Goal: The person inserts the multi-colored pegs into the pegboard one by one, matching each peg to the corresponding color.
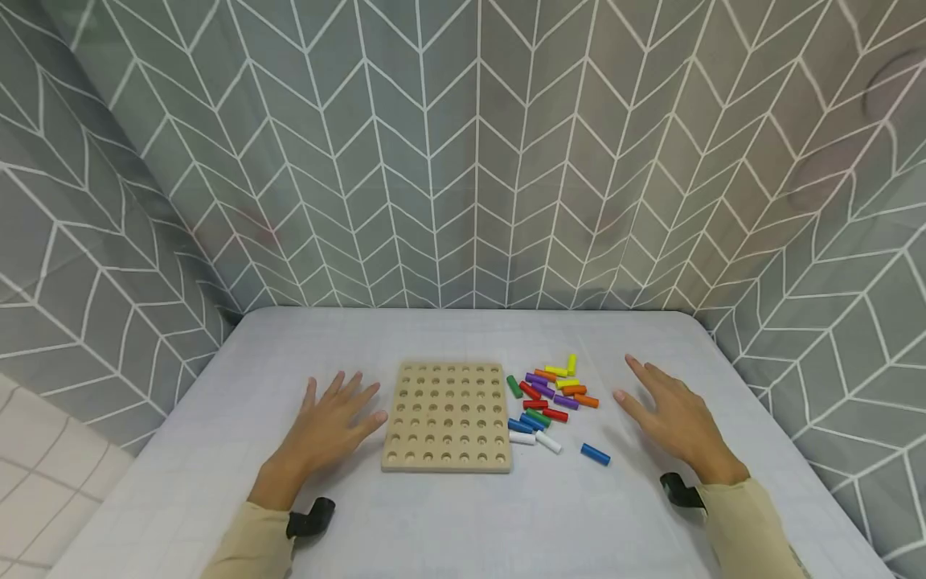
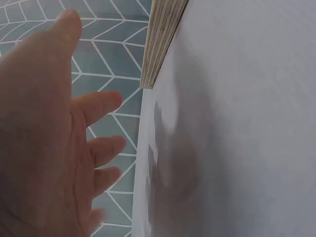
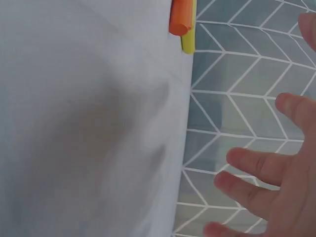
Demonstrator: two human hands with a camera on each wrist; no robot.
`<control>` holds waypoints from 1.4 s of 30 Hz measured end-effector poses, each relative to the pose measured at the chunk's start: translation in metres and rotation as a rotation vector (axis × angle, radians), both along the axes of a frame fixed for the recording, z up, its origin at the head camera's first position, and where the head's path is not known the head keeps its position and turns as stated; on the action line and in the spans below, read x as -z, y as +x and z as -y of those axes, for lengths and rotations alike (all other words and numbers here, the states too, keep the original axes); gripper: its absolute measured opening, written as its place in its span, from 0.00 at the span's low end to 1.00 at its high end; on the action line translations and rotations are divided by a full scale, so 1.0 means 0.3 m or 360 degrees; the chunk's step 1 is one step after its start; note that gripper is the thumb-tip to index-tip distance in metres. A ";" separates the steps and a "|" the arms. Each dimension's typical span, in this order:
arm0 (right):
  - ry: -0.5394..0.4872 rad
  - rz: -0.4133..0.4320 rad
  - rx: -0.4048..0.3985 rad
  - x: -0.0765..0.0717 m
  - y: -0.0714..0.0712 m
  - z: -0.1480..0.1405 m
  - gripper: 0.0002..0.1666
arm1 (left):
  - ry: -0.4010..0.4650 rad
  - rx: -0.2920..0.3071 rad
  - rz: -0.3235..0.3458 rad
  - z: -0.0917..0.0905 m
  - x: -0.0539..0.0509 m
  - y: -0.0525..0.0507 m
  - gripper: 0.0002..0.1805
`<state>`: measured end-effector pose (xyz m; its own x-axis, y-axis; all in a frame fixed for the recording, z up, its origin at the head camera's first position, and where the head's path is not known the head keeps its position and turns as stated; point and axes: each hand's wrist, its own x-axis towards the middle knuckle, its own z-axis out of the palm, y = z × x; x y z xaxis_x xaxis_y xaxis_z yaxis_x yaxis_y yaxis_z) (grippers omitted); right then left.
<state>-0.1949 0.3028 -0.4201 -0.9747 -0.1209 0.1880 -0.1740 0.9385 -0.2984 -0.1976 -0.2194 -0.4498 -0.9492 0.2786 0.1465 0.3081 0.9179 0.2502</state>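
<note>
A square wooden board with rows of round holes lies on the table; its edge shows in the left wrist view. The left hand, fingers spread, is just left of the board and holds nothing; that hand casts a shadow on the cloth. Right of the board lie several coloured pegs, among them a blue peg, a red peg and a white peg. The right hand, fingers extended, is right of the pegs, holding nothing. An orange peg appears near this hand in the right wrist view.
A white cloth covers the table. Patterned grey curtains with white lines hang behind the table and on both sides. Each wrist wears a black device, one on the left and one on the right. Pale tiles show at the lower left.
</note>
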 end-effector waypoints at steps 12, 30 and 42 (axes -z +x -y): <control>-0.0540 0.0166 -0.0080 0.065 0.000 0.029 0.35 | 0.0461 0.0115 0.0354 -0.019 0.031 -0.011 0.36; -0.0861 0.0580 -0.0167 0.071 0.023 0.059 0.23 | 0.0547 0.0452 0.0286 -0.005 0.065 -0.015 0.37; -0.0700 0.0627 -0.0372 0.064 0.033 0.091 0.19 | 0.0416 0.0511 0.0248 -0.014 0.066 -0.011 0.41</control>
